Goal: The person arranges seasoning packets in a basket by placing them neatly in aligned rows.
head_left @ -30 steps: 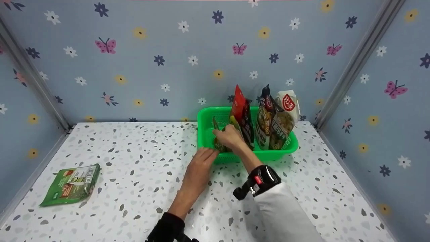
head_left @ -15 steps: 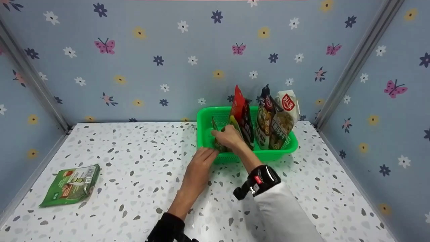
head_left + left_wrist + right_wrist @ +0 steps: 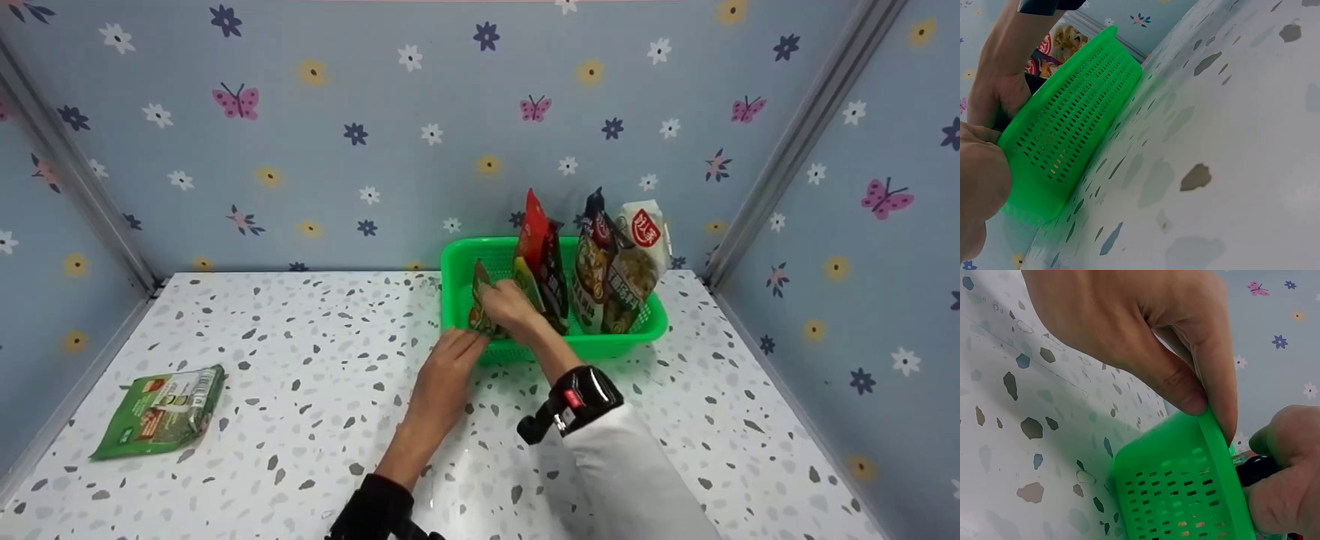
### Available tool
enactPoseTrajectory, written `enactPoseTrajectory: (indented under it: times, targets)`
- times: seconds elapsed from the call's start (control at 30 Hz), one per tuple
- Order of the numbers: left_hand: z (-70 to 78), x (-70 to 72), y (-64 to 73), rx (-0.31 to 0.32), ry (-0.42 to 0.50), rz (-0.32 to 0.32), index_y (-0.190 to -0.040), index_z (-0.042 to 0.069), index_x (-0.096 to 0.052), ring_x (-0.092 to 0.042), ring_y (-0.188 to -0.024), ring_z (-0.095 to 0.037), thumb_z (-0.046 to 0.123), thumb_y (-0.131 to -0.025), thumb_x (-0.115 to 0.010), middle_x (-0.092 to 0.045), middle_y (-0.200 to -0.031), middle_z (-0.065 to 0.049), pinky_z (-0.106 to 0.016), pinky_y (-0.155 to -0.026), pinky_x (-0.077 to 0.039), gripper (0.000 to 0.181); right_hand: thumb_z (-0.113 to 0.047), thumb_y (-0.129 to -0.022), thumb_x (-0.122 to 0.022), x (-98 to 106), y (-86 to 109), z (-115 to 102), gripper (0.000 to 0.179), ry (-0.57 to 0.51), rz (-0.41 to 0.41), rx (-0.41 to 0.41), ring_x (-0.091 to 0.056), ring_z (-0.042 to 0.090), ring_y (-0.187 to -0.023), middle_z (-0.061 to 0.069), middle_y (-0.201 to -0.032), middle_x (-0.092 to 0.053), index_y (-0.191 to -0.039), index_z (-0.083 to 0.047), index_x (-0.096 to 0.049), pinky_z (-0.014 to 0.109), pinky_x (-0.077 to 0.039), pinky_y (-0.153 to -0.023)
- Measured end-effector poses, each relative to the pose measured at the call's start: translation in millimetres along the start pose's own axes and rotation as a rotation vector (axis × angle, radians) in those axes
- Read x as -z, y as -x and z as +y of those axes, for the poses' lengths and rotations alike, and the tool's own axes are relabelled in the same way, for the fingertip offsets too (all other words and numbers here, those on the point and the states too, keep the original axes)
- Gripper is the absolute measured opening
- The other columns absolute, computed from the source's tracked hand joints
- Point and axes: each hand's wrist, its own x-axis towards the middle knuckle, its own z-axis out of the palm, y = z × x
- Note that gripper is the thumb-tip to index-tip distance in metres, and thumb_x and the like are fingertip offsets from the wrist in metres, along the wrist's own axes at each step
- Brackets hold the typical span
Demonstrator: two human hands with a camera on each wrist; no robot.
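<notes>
My left hand [image 3: 446,367] pinches the front left corner of a green plastic basket [image 3: 615,345]. Thumb and finger straddle the rim [image 3: 1219,444] in the right wrist view. Inside the basket, my right hand [image 3: 514,307] touches a small green-brown food packet [image 3: 480,304] standing at the left end. Its fingertips are hidden in the head view, so their hold on the packet is unclear. Just right of this hand stand a yellow-green packet [image 3: 526,279] and a taller red and black packet [image 3: 541,259].
Upright at the basket's right end are a dark pouch [image 3: 592,274] and a white-topped packet [image 3: 645,240]. A green packet [image 3: 161,412] lies flat on the speckled table [image 3: 300,345] at far left. Patterned walls [image 3: 420,150] enclose the back and sides.
My right thumb has drawn back from the small packet's left side, so more of the packet shows. My left hand and the basket have stayed in place.
</notes>
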Motion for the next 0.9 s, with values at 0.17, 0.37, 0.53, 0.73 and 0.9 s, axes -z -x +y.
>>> enactPoseTrajectory:
  times: [0.17, 0.37, 0.53, 0.73, 0.9]
  targets:
    - [0.4, -1.2, 0.3, 0.001, -0.005, -0.003, -0.127, 0.002, -0.081, -0.074, -0.123, -0.028, -0.017, -0.094, -0.070, -0.083, -0.127, -0.010, -0.048, -0.121, -0.059, 0.040, -0.034, -0.123, -0.038, -3.0, -0.2, -1.9, 0.053, 0.033, -0.004, -0.024, -0.045, 0.020, -0.087, 0.018, -0.124, -0.051, -0.154, 0.008, -0.048, 0.037, -0.040, -0.086]
    - [2.2, 0.2, -0.6, 0.003, -0.012, -0.006, -0.129, 0.004, -0.081, -0.074, -0.126, -0.028, -0.014, -0.098, -0.070, -0.082, -0.129, -0.009, -0.044, -0.121, -0.059, 0.037, -0.038, -0.121, -0.046, -3.0, 0.3, -3.4, 0.072, 0.003, -0.023, -0.065, -0.050, 0.037, -0.151, 0.021, -0.179, -0.035, -0.177, 0.001, -0.025, 0.047, -0.048, -0.119]
    - [1.8, -0.2, -0.2, -0.004, -0.017, 0.003, -0.130, 0.004, -0.081, -0.073, -0.126, -0.026, -0.012, -0.101, -0.070, -0.082, -0.128, -0.007, -0.038, -0.115, -0.061, 0.035, -0.040, -0.121, -0.048, -3.9, -1.2, -3.6, 0.075, -0.038, -0.052, -0.088, -0.048, 0.036, -0.154, 0.020, -0.181, -0.032, -0.178, 0.000, -0.022, 0.047, -0.049, -0.120]
    - [-0.2, -1.0, 0.3, -0.001, -0.017, 0.010, -0.129, 0.004, -0.082, -0.073, -0.125, -0.026, -0.013, -0.098, -0.071, -0.082, -0.126, -0.008, -0.038, -0.111, -0.062, 0.037, -0.050, -0.118, -0.051, -5.1, 0.3, -6.6, 0.084, -0.015, -0.057, -0.096, -0.032, 0.036, -0.172, 0.018, -0.188, -0.022, -0.180, -0.002, -0.020, 0.053, -0.038, -0.139]
    - [-0.7, -1.4, 0.2, -0.008, -0.029, 0.016, -0.127, 0.004, -0.082, -0.074, -0.124, -0.027, -0.015, -0.095, -0.071, -0.082, -0.125, -0.008, -0.039, -0.111, -0.063, 0.039, -0.057, -0.116, -0.055, -3.6, 2.6, -6.1, 0.090, -0.003, -0.060, -0.073, -0.036, 0.037, -0.169, 0.018, -0.185, -0.027, -0.179, -0.002, -0.023, 0.054, -0.038, -0.138]
